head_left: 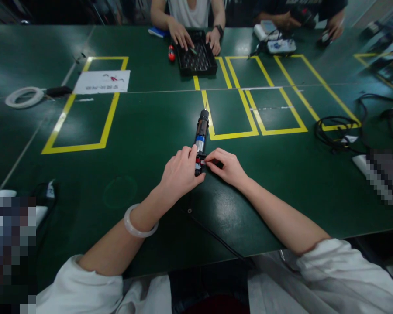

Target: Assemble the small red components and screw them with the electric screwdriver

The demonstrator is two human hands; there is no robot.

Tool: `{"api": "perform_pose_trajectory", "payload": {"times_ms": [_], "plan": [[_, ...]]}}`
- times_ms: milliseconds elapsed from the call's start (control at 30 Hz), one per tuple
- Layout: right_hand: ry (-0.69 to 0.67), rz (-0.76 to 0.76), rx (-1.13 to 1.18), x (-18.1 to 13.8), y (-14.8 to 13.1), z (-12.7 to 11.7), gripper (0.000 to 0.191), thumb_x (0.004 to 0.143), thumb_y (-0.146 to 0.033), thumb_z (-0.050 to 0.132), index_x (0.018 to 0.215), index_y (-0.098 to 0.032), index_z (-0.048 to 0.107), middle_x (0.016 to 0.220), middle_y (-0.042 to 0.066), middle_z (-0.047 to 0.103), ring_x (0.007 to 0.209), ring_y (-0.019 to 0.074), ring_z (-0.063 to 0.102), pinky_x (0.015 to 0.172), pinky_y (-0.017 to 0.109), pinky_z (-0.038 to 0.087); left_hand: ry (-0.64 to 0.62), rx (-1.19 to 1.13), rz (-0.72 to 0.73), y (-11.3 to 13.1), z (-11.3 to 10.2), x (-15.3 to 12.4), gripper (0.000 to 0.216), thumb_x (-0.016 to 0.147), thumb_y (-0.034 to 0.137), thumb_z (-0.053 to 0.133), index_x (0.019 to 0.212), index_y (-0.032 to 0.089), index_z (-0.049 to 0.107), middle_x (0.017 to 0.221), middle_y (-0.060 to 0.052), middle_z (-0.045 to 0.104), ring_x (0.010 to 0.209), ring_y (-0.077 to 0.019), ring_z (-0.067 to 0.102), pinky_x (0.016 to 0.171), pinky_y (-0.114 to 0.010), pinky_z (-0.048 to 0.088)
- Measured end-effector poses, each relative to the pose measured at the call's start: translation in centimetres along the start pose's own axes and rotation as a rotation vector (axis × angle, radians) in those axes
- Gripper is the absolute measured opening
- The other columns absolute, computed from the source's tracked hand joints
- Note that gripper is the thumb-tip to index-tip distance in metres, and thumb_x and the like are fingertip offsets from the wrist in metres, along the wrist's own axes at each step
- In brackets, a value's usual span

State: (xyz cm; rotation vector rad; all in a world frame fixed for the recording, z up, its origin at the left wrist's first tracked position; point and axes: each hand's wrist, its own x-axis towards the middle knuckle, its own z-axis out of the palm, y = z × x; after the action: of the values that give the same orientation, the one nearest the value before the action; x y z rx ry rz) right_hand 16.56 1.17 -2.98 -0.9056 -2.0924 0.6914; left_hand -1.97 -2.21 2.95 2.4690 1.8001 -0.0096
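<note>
A slim cylindrical device [201, 130], black with a blue and silver band and a thin metal tip, lies on the green table in front of me, tip pointing away. It looks like the inner body of a power tool, with red parts near its rear end. My left hand [180, 170] is closed around the rear part from the left side. From the right, my right hand [227, 165] pinches at the red area with thumb and forefinger. Whatever small piece sits between those fingertips is too small to make out.
Across the table [157, 117], a person's hands work over a black tray [198, 65], a red screwdriver-like item [171, 53] beside it. A tape roll [24, 97] and a white sheet [102, 82] lie left. Coiled black cable [336, 131] lies right; another cable [219, 240] runs near my lap.
</note>
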Motion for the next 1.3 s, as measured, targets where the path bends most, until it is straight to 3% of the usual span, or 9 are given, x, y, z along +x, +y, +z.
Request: {"api": "perform_pose_trajectory", "payload": {"times_ms": [267, 433, 800, 1033, 1300], "plan": [[0.039, 0.047, -0.013, 0.1, -0.3, -0.1, 0.003, 0.09, -0.018, 0.059, 0.089, -0.019, 0.062, 0.082, 0.002, 0.067, 0.074, 0.0149, 0.062, 0.07, 0.027, 0.049, 0.078, -0.013, -0.046, 0.5, 1.0, 0.1, 0.073, 0.092, 0.054, 0.054, 0.148, 0.01, 0.038, 0.127, -0.02, 0.054, 0.111, -0.0323, 0.056, 0.086, -0.039, 0.05], [0.025, 0.052, 0.051, 0.1, -0.3, -0.1, 0.004, 0.09, -0.021, 0.059, 0.088, -0.019, 0.061, 0.082, 0.001, 0.067, 0.073, 0.0142, 0.062, 0.07, 0.027, 0.049, 0.1, -0.01, -0.095, 0.6, 1.7, 0.4, 0.074, 0.094, 0.051, 0.052, 0.154, 0.013, 0.032, 0.126, -0.019, 0.053, 0.109, -0.0316, 0.056, 0.084, -0.038, 0.05], [0.033, 0.045, 0.141, 0.2, 0.0, -0.1, 0.005, 0.091, -0.019, 0.057, 0.091, -0.018, 0.062, 0.084, 0.002, 0.064, 0.074, 0.0135, 0.059, 0.069, 0.026, 0.048, 0.022, 0.049, -0.085, -1.5, 0.3, 0.7, 0.073, 0.094, 0.051, 0.05, 0.156, 0.018, 0.029, 0.128, -0.02, 0.051, 0.112, -0.0345, 0.055, 0.086, -0.042, 0.052], [0.012, 0.102, 0.12, 0.2, 0.3, -0.3, 0.008, 0.092, -0.022, 0.057, 0.091, -0.019, 0.064, 0.084, 0.002, 0.066, 0.074, 0.0136, 0.06, 0.07, 0.027, 0.048, -0.047, 0.055, -0.197, -6.6, -1.0, 1.5, 0.073, 0.092, 0.059, 0.047, 0.152, 0.019, 0.035, 0.13, -0.024, 0.051, 0.114, -0.0414, 0.055, 0.084, -0.051, 0.053], [0.021, 0.123, 0.138, 0.2, 0.1, -0.3, 0.008, 0.091, -0.022, 0.057, 0.09, -0.018, 0.065, 0.084, 0.002, 0.068, 0.071, 0.0129, 0.059, 0.068, 0.026, 0.047, -0.13, 0.019, -0.408, -16.6, -1.0, 1.1, 0.074, 0.092, 0.064, 0.046, 0.15, 0.019, 0.037, 0.133, -0.021, 0.045, 0.117, -0.0398, 0.052, 0.091, -0.055, 0.05]]}}
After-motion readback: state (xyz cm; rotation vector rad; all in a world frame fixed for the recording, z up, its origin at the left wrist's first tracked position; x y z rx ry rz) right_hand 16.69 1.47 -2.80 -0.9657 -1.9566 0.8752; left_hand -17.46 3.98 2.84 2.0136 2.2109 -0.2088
